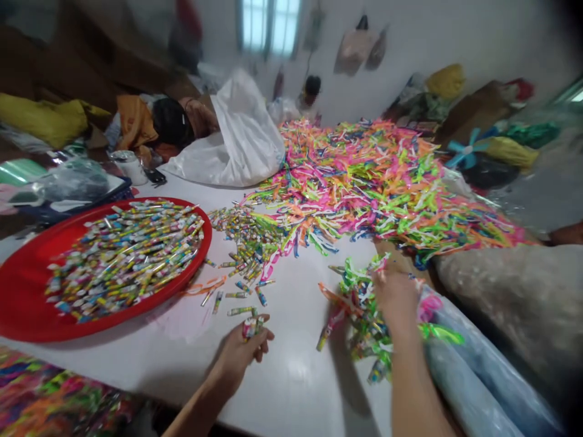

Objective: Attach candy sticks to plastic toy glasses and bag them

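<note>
White tabletop (pixel 298 370), pale wall (pixel 419 36) behind, ribbon heap (pixel 359 176) at back, red tray (pixel 27 300) leftward, my left hand (pixel 239 349) curled around wrapped tubes (pixel 250 328), my right hand (pixel 397 297) over ribboned tubes (pixel 364 300), grip unclear.

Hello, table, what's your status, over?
Left grip: holding tubes. Right grip: at ribbon bunch, hold unclear. Loose tubes just beyond left grip; ribbon pile farther back.

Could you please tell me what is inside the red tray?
The red tray holds a heap of small printed tubes. The heap hides the bottom beneath it, so whatever lies under the top tubes cannot be seen.
</note>
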A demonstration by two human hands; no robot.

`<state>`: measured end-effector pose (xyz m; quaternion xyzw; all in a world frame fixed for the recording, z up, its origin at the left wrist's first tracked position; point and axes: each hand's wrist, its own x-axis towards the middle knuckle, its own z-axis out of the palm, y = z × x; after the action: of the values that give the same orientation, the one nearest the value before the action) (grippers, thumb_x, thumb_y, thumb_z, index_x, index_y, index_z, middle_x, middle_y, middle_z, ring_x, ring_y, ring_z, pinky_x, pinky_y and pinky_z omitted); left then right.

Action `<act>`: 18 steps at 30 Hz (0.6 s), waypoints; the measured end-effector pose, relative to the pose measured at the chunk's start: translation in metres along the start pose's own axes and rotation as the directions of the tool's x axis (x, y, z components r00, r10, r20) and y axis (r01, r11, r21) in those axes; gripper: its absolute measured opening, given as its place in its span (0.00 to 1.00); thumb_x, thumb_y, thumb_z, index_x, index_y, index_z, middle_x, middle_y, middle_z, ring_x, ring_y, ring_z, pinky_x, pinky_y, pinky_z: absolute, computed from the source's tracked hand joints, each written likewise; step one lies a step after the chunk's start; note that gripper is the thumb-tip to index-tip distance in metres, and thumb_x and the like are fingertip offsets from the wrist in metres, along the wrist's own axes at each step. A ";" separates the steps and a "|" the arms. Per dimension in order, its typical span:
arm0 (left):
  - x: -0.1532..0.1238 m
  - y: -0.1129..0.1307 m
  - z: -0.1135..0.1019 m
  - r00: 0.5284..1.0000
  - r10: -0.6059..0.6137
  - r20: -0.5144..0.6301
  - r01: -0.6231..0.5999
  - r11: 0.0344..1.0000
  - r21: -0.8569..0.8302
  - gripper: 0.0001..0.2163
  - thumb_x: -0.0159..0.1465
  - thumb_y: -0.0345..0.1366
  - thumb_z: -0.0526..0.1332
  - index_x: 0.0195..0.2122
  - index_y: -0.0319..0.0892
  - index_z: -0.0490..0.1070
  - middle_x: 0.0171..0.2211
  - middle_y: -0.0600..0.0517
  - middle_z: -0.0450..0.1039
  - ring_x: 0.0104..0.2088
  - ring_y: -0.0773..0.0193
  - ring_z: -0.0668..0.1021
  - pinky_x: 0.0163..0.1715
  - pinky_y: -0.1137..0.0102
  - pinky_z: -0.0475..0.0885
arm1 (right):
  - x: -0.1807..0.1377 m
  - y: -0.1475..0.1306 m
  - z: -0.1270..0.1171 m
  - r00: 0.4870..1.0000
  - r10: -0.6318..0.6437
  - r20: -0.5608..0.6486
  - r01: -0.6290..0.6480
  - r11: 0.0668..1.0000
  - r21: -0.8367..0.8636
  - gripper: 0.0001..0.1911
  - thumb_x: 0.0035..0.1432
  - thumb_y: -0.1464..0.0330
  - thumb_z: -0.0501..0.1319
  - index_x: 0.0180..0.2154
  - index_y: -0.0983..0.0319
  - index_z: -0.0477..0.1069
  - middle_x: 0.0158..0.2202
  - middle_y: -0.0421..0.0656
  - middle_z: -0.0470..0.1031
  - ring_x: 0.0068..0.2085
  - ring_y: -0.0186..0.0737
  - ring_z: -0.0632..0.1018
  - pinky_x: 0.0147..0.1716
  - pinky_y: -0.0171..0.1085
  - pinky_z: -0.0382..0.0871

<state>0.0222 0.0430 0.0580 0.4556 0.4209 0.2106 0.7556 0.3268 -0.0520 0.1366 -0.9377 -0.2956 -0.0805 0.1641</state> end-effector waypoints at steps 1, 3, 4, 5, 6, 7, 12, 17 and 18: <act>0.000 -0.003 0.002 1.000 -0.005 0.011 0.005 1.000 -0.023 0.31 0.47 0.52 0.69 0.45 0.34 0.70 0.24 0.52 0.72 0.18 0.71 0.66 0.17 0.74 0.56 | 0.006 -0.029 0.022 0.989 -0.137 0.057 0.133 0.988 0.075 0.17 0.61 0.65 0.55 0.48 0.70 0.70 0.43 0.61 0.75 0.46 0.54 0.76 0.42 0.44 0.66; 0.000 -0.007 0.007 0.999 -0.015 0.048 0.017 0.999 -0.042 0.32 0.46 0.53 0.69 0.45 0.34 0.69 0.23 0.52 0.72 0.18 0.71 0.65 0.16 0.74 0.54 | 0.017 -0.090 0.068 0.946 -0.242 0.218 0.203 0.961 0.186 0.20 0.60 0.69 0.57 0.54 0.68 0.65 0.48 0.59 0.73 0.48 0.50 0.75 0.43 0.40 0.66; 0.001 -0.007 0.009 0.998 -0.018 0.064 0.020 0.999 -0.039 0.31 0.46 0.53 0.69 0.44 0.34 0.69 0.22 0.53 0.71 0.18 0.71 0.65 0.15 0.75 0.54 | 0.021 -0.116 0.089 0.932 -0.224 0.284 0.166 0.962 0.214 0.20 0.59 0.71 0.57 0.54 0.68 0.65 0.49 0.58 0.73 0.48 0.49 0.75 0.42 0.39 0.66; 0.002 -0.005 0.009 0.997 -0.018 0.069 0.021 0.999 -0.032 0.31 0.47 0.54 0.69 0.43 0.34 0.69 0.22 0.53 0.70 0.17 0.71 0.65 0.15 0.75 0.54 | 0.026 -0.136 0.106 0.929 -0.207 0.308 0.140 0.964 0.226 0.19 0.59 0.73 0.56 0.53 0.69 0.65 0.48 0.58 0.73 0.46 0.48 0.76 0.40 0.38 0.66; 0.004 -0.002 0.008 0.998 -0.011 0.056 0.013 0.999 -0.030 0.31 0.47 0.55 0.69 0.43 0.35 0.69 0.22 0.54 0.70 0.17 0.71 0.65 0.14 0.75 0.54 | 0.030 -0.149 0.118 0.927 -0.180 0.329 0.106 0.967 0.230 0.18 0.58 0.74 0.55 0.51 0.70 0.67 0.47 0.58 0.74 0.44 0.47 0.76 0.39 0.37 0.66; 0.007 0.002 0.006 0.999 -0.001 0.035 0.002 0.999 -0.035 0.31 0.46 0.55 0.69 0.43 0.35 0.69 0.21 0.54 0.70 0.17 0.71 0.65 0.14 0.75 0.53 | 0.032 -0.154 0.125 0.930 -0.155 0.334 0.078 0.970 0.231 0.17 0.58 0.76 0.54 0.49 0.70 0.68 0.45 0.58 0.75 0.43 0.47 0.77 0.37 0.37 0.65; 0.037 0.027 -0.007 0.992 -0.052 -0.116 0.030 0.983 -0.184 0.28 0.43 0.52 0.72 0.39 0.38 0.69 0.23 0.54 0.71 0.20 0.71 0.68 0.18 0.77 0.58 | -0.008 -0.100 0.110 0.929 -0.156 0.336 0.075 0.967 0.242 0.13 0.56 0.76 0.54 0.43 0.65 0.71 0.38 0.50 0.77 0.40 0.44 0.77 0.38 0.36 0.66; 0.057 0.017 0.001 0.983 -0.178 -0.046 0.154 0.936 -0.318 0.24 0.47 0.49 0.71 0.38 0.39 0.69 0.23 0.53 0.73 0.21 0.71 0.70 0.18 0.78 0.56 | -0.097 -0.048 0.075 0.783 -0.616 0.088 0.539 0.742 0.398 0.17 0.57 0.79 0.51 0.44 0.59 0.70 0.37 0.44 0.75 0.38 0.39 0.76 0.36 0.34 0.68; 0.056 0.011 0.002 0.982 -0.188 -0.025 0.172 0.937 -0.304 0.22 0.48 0.49 0.70 0.37 0.40 0.69 0.22 0.54 0.73 0.20 0.71 0.70 0.17 0.78 0.55 | -0.108 -0.045 0.072 0.730 -0.682 0.038 0.626 0.690 0.364 0.19 0.56 0.81 0.50 0.43 0.58 0.70 0.36 0.43 0.75 0.36 0.39 0.76 0.34 0.33 0.68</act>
<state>0.0561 0.0865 0.0429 0.2889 0.4441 0.2143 0.8206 0.2165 -0.0487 0.0541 -0.7322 -0.6330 -0.0034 0.2513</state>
